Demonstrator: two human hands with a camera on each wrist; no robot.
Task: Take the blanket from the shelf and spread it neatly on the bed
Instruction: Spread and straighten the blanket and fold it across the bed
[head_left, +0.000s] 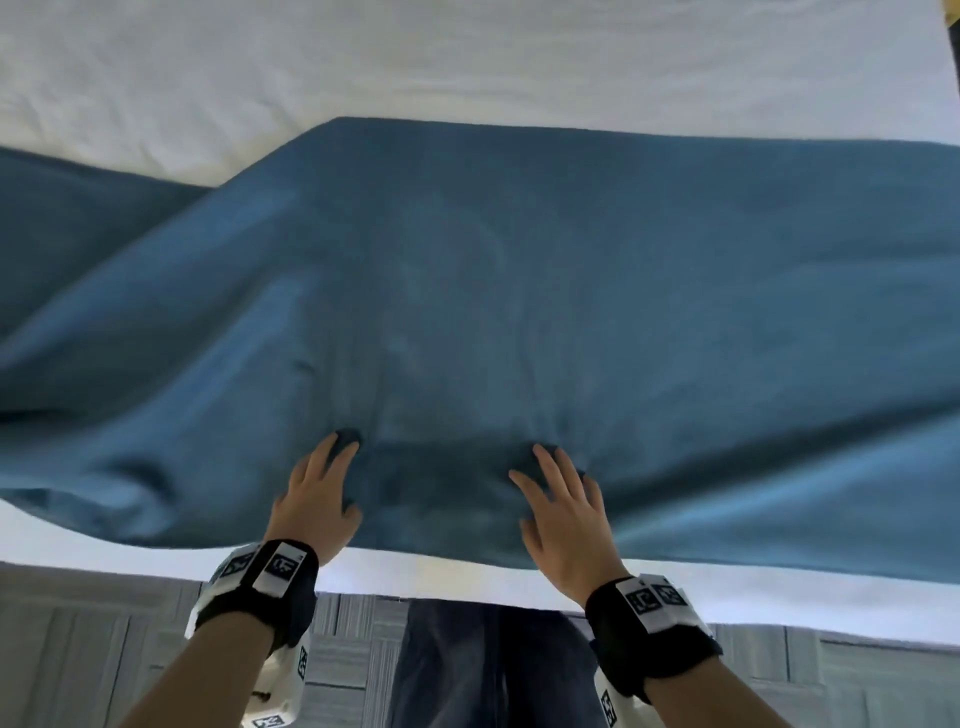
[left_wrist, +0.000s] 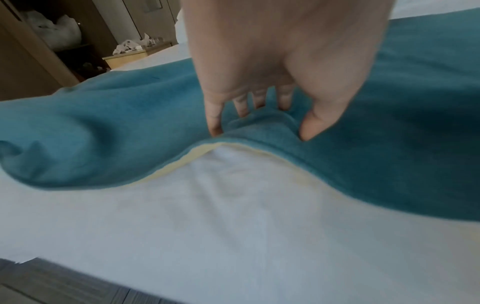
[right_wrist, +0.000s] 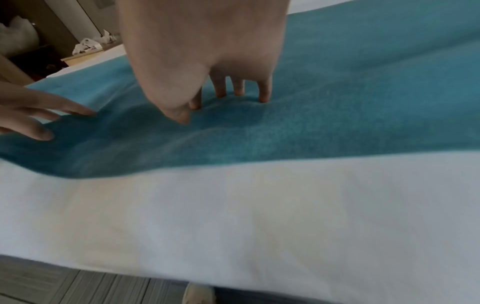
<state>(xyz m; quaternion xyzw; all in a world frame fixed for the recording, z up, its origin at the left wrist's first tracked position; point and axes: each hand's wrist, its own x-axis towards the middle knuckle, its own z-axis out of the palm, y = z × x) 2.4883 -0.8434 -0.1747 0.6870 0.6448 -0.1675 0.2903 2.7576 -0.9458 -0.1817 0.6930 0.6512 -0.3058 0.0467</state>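
Observation:
A teal blanket (head_left: 519, 286) lies across the white bed (head_left: 467, 62), rumpled and folded over at the left. Its near edge runs wavy, close to the bed's front edge. My left hand (head_left: 319, 493) rests on the blanket near that edge. The left wrist view shows the left hand (left_wrist: 259, 123) with spread fingers and thumb pushing into the blanket (left_wrist: 103, 133), a ridge of cloth bulging between them. A pale yellow underside (left_wrist: 182, 166) shows at the lifted hem. My right hand (head_left: 561, 509) presses spread fingertips on the blanket (right_wrist: 337, 102) to the right; its fingers (right_wrist: 263, 96) are straight.
Grey tiled floor (head_left: 104, 649) runs along the bed's front edge, where my legs (head_left: 493, 665) stand. Beyond the bed's far left side are a dark wooden shelf unit (left_wrist: 52, 41) with a white bundle and a light bedside table (left_wrist: 130, 54) with crumpled paper.

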